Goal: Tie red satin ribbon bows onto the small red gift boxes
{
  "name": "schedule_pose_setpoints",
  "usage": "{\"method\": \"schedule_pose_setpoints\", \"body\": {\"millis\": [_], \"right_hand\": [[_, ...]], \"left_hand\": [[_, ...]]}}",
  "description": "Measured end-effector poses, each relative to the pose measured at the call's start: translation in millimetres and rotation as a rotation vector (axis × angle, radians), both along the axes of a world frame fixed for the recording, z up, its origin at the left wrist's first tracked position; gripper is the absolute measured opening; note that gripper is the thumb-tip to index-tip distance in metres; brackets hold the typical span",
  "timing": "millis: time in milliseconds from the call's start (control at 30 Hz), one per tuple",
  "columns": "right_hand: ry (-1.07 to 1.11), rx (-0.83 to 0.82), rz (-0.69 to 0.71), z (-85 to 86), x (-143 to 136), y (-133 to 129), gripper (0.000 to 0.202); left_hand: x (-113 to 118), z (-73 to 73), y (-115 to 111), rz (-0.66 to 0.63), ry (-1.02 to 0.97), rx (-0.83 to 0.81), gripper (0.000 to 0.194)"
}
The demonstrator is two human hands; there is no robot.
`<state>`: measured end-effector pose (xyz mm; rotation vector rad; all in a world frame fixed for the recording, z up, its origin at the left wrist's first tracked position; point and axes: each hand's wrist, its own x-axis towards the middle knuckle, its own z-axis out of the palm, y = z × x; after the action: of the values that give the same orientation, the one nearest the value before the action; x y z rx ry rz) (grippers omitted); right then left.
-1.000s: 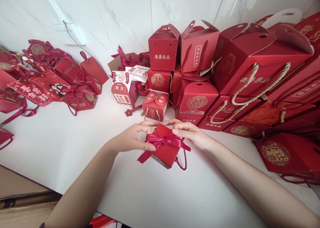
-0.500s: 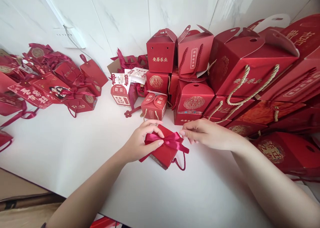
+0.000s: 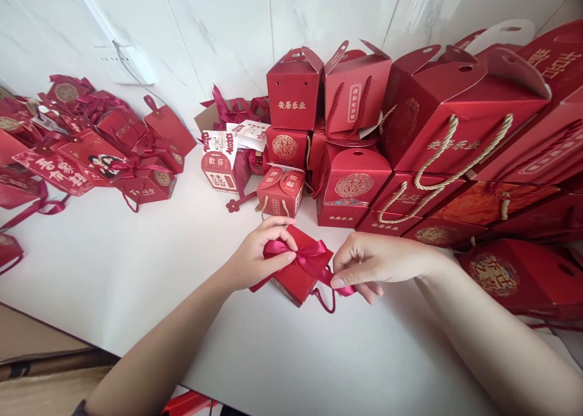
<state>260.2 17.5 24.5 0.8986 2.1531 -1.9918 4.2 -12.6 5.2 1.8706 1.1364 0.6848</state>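
Observation:
A small red gift box [image 3: 295,282] lies on the white table between my hands, with a crimson satin ribbon [image 3: 314,259] tied in a bow on its top. My left hand [image 3: 264,253] pinches the bow's left loop, thumb and fingers closed on it near the knot. At the box's right side, my right hand [image 3: 371,263] grips a tail of the same ribbon between thumb and forefinger, its end sticking out below the fingers. A dark red cord handle [image 3: 328,306] loops from the box's right side onto the table.
Stacked red gift boxes [image 3: 464,124] with rope handles fill the right and back. Smaller boxes [image 3: 280,191] stand just beyond my hands. At left lies a pile of ribboned boxes [image 3: 150,182]. Cardboard [image 3: 36,337] shows below the table's [image 3: 150,270] front left edge.
My right hand has moved down and closed on the ribbon's right tail, drawing it down to the right. My left hand keeps its pinch on the bow.

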Motion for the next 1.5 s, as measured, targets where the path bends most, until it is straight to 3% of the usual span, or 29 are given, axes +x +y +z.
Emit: {"method": "schedule_pose_setpoints", "body": {"millis": [267,467,667,1067,1267,1400,1500], "right_hand": [[0.131,-0.256,0.035,-2.8,-11.4,-9.8,0.023],[0.098,-0.280,0.036,-6.8,-4.4,-6.0,0.024],[-0.033,-0.209,0.116,-29.3,-2.4,6.0,0.029],[0.033,-0.235,0.131,-70.8,-6.4,18.1,0.037],[-0.045,-0.154,0.166,-70.9,-10.7,19.8,0.040],[-0.120,-0.122,0.168,-72.2,-9.6,26.5,0.044],[-0.191,-0.073,0.157,-59.3,-0.7,31.1,0.042]], "left_hand": [[5.2,-8.0,2.4,0.075,-0.059,-0.064,0.016],[3.3,-5.1,2.5,0.076,-0.016,-0.076,0.015],[3.8,-5.3,2.2,0.091,0.003,-0.072,0.013],[6.4,-7.2,0.7,0.094,-0.024,-0.079,0.021],[4.2,-3.8,1.4,0.069,-0.068,-0.112,0.022],[-4.0,-6.8,7.3,0.046,-0.191,-0.268,0.018],[-10.2,-12.1,13.9,0.079,-0.348,-0.360,0.015]]}}
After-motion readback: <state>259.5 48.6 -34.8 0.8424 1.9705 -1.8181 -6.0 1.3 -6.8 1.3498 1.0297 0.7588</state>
